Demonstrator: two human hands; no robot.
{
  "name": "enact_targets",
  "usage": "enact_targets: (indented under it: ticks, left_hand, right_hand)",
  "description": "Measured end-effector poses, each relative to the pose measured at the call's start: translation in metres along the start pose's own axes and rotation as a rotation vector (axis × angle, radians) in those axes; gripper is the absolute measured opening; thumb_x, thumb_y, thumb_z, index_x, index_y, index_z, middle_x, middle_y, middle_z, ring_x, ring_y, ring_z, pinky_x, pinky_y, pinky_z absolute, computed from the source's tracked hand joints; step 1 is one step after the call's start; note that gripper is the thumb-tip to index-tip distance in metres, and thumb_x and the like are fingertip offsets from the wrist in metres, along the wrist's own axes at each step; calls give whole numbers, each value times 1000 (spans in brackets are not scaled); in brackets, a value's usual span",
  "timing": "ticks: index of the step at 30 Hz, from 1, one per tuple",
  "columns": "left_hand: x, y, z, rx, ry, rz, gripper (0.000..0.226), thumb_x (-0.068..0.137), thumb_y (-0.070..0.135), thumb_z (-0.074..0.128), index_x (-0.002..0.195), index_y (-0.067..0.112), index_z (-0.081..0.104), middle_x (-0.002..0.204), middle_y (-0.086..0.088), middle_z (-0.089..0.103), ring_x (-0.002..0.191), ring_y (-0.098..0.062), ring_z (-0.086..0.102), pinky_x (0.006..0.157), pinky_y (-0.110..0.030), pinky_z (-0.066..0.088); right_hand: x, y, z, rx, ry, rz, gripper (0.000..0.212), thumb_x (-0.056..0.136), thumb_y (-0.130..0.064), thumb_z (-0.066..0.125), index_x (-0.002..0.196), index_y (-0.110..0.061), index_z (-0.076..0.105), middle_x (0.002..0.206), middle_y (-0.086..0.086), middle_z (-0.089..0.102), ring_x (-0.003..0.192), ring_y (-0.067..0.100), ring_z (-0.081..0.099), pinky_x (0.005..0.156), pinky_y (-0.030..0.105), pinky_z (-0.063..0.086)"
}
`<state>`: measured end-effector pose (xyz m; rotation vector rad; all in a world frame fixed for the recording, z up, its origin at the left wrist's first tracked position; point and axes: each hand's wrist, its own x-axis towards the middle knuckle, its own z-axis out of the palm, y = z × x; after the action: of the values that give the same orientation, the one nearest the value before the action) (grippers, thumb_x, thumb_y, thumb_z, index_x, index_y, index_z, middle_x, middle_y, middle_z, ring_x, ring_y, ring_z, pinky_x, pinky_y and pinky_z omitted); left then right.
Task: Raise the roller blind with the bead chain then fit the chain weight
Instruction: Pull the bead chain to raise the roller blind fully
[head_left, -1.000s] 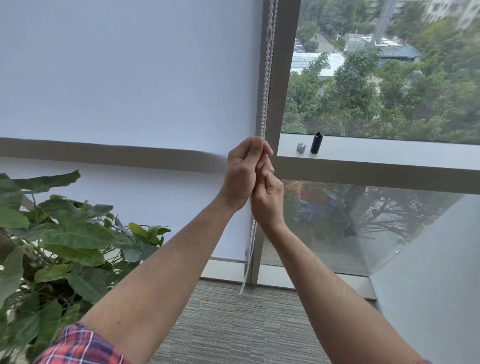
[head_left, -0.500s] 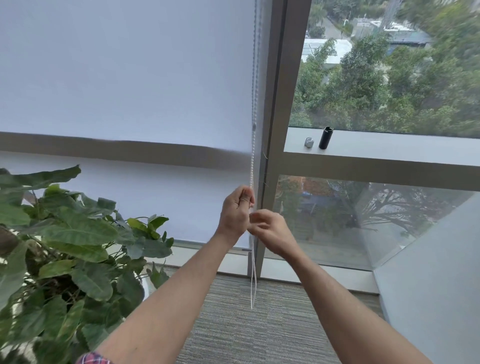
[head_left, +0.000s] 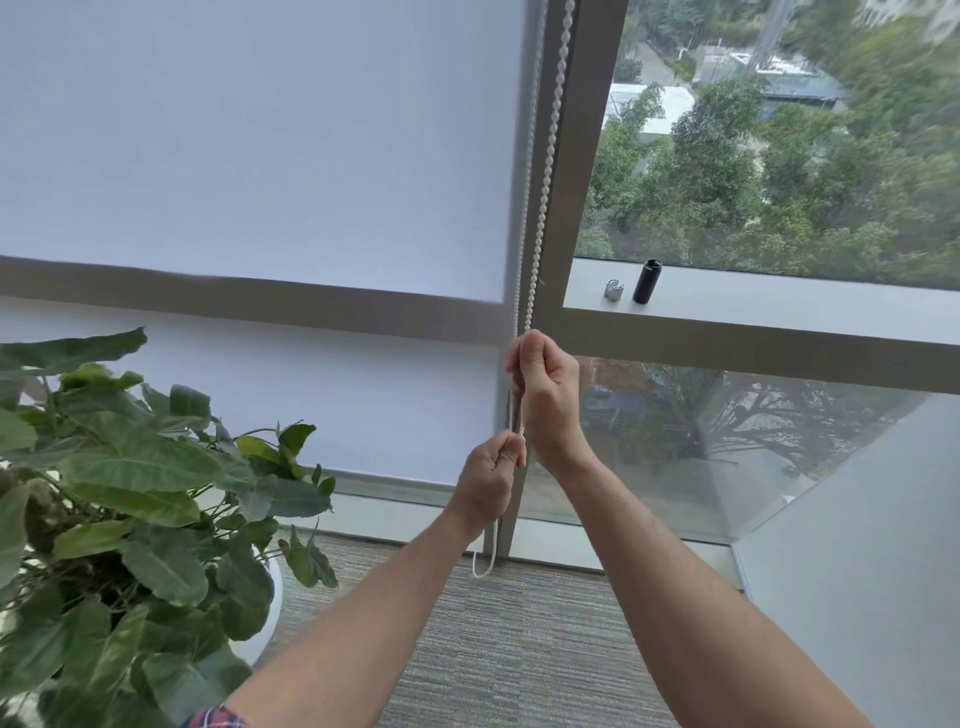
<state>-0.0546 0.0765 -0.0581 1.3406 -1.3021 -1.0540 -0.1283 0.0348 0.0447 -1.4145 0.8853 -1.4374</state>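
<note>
The white roller blind (head_left: 260, 156) covers the left window pane down to near the floor, its bottom bar (head_left: 405, 480) low. A white bead chain (head_left: 545, 171) hangs along the grey mullion. My right hand (head_left: 548, 400) is closed around the chain at about sill height. My left hand (head_left: 491, 480) grips the chain just below it; the chain's loop (head_left: 483, 564) dangles beneath. A black cylindrical chain weight (head_left: 647, 281) stands on the window ledge (head_left: 779, 306) to the right, beside a small silver clip (head_left: 614, 289).
A large leafy potted plant (head_left: 130, 519) fills the lower left, close to my left forearm. Grey carpet (head_left: 519, 649) lies below. A white wall (head_left: 857, 597) angles in at the lower right. Trees and roofs show through the glass.
My right hand has risen up the chain above my left hand, which stays low on the chain. A second ago both hands were clasped together higher up.
</note>
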Motion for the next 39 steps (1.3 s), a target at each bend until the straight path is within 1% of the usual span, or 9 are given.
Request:
enact_targets:
  ticks: [8,10,13,20,25,31,34,36,39]
  left_hand:
    - [-7,-20,-11,154,-188,-61,35,87,43,43,67,24,63,69,-12,58,66,-17,50,66,-40,46]
    - [-3,-17,-17,156,-173,-59,47,87,42,37,84,5,67,91,-20,67,85,-30,61,81,-53,52]
    - [5,7,-26,-51,-42,-58,44,92,30,37,103,5,71,108,-17,71,105,-29,66,89,-46,54]
    - [16,76,-25,-335,-27,173,45,101,33,35,118,0,61,87,-13,64,80,-25,63,74,-37,51]
    - [18,77,-14,-389,57,201,37,101,29,40,81,11,65,52,12,38,49,-7,31,48,-22,26]
    - [18,64,-14,-412,96,136,41,100,33,43,65,24,62,44,13,35,42,-5,27,44,-19,25]
    - [14,43,-12,-415,92,113,40,100,34,45,66,22,63,45,13,37,43,-5,30,45,-17,30]
    - [12,33,-14,-405,89,100,40,101,32,43,67,22,63,46,13,39,44,-4,32,47,-16,32]
    - [12,28,-16,-397,85,58,41,102,31,43,67,21,63,47,12,38,45,-5,30,46,-18,30]
  right_hand:
    - [-23,37,-9,-177,72,28,43,102,-32,41,59,-32,46,50,-17,43,49,2,35,50,23,29]
    - [-30,46,-7,-197,74,51,43,101,-29,42,58,-33,46,51,-17,46,50,1,38,51,19,31]
    - [-44,64,-5,-225,60,90,39,100,-26,44,63,-32,53,55,-15,51,53,1,45,53,21,37]
    - [-72,103,-8,-278,3,226,43,99,-19,44,57,-31,43,51,-18,47,51,1,38,55,25,30]
    - [-75,108,-12,-269,-33,253,48,100,-7,45,58,-29,42,53,-16,43,54,2,35,55,27,30]
    - [-74,102,-23,-129,-177,389,56,105,-13,42,56,-35,60,53,-11,48,50,10,41,50,27,33]
    - [-63,97,-40,-172,-156,420,40,106,-24,37,91,-28,74,87,-1,73,83,12,68,80,33,52]
    - [-52,94,-48,-193,-127,414,41,107,-31,34,119,-13,68,117,7,70,113,16,64,101,37,48]
    - [-35,73,-42,-138,-107,330,44,104,-35,36,124,-8,64,121,10,69,116,19,64,101,37,49]
